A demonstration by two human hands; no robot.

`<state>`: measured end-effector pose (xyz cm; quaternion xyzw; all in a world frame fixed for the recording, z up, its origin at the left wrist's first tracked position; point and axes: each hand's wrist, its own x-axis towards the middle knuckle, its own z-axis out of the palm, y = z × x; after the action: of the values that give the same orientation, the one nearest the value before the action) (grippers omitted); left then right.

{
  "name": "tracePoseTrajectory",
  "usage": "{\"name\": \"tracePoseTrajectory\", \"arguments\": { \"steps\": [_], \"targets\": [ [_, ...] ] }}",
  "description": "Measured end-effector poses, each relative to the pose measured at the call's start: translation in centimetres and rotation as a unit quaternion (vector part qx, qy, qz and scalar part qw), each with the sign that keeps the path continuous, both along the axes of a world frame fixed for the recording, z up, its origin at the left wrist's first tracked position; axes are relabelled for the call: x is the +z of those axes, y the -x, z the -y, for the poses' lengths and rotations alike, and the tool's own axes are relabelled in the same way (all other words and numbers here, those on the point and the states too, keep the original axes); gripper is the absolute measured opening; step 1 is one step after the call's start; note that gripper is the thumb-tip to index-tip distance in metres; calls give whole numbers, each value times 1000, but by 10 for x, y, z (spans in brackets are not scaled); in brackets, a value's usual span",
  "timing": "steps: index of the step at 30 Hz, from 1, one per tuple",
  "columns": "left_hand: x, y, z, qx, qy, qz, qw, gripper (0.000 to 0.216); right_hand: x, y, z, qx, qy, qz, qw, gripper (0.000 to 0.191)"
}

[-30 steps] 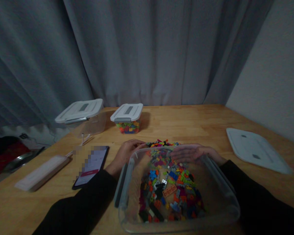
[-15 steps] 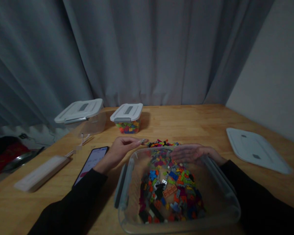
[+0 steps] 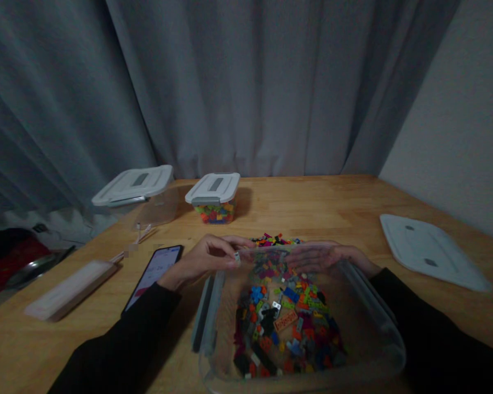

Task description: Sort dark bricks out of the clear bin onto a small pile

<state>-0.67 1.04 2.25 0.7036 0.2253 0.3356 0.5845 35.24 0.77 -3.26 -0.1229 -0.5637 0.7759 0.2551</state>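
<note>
Pinched between thumb and finger of my left hand [image 3: 209,257] is a small light grey toy brick [image 3: 237,256], at the far left corner of the clear plastic bin [image 3: 370,358]. Many loose toy bricks [image 3: 285,320] in mixed colours lie in the bin. My right hand [image 3: 318,257] shows partly through the bin's far wall, fingers stretched out flat beside a brick pile [image 3: 275,240] on the table. Whether it touches the pile I cannot tell. The bin's side latches hang down.
A lidded box of bricks [image 3: 213,197] and a larger lidded clear box [image 3: 143,191] stand further back. A phone [image 3: 154,276] and a white power strip [image 3: 72,290] with cord lie left. On the right rests a white lid [image 3: 431,251].
My left hand has turned its pinched brick upright and drawn it slightly nearer the bin's far left corner; its other fingers now stretch toward the pile. My right hand has barely moved.
</note>
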Motion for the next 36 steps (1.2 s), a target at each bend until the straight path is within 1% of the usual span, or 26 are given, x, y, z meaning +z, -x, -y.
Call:
{"name": "tracePoseTrajectory", "arguments": {
  "steps": [4,6,15,18,19,21,22,23,24,25,26,27,29,32,36],
  "targets": [
    [-2,0,-3,-37,-5,12,999,9,2,-1,-1,10,-2,5,1000,65],
    [-3,0,-3,-46,-6,17,999,12,3,-1,-2,14,-2,10,1000,66],
    [2,1,2,-37,-19,-16,999,13,0,-2,-7,21,-5,27,999,65],
    [2,-3,4,-4,-24,-4,1000,15,2,-1,-3,28,-10,9,1000,63],
    [1,-4,3,23,-22,-1,999,18,4,0,-1,24,-9,0,1000,63],
    [-3,-7,0,106,-27,-26,994,27,7,2,5,0,-4,-12,1000,63],
    [-6,-7,-3,152,-46,-63,985,30,9,3,8,-15,-1,-13,1000,63],
    [-9,-7,-6,194,-87,-124,969,34,10,4,11,-30,2,-12,999,63],
    [-13,-6,-10,225,-144,-197,943,35,11,5,12,-42,3,-10,999,63],
    [-17,-4,-14,237,-227,-281,902,35,11,5,13,-46,3,-7,999,62],
    [-21,-2,-18,231,-322,-367,842,35,12,6,13,-44,1,-5,999,63],
    [-25,1,-22,221,-353,-397,818,31,11,5,12,-40,-1,-5,999,63],
    [-32,5,-27,196,-387,-428,793,26,11,5,11,-29,0,-5,1000,64],
    [-40,9,-32,165,-409,-443,780,29,11,5,10,-29,9,-14,999,64],
    [-48,8,-35,151,-428,-451,768,28,7,5,6,-22,10,-15,1000,65]
  ]
}}
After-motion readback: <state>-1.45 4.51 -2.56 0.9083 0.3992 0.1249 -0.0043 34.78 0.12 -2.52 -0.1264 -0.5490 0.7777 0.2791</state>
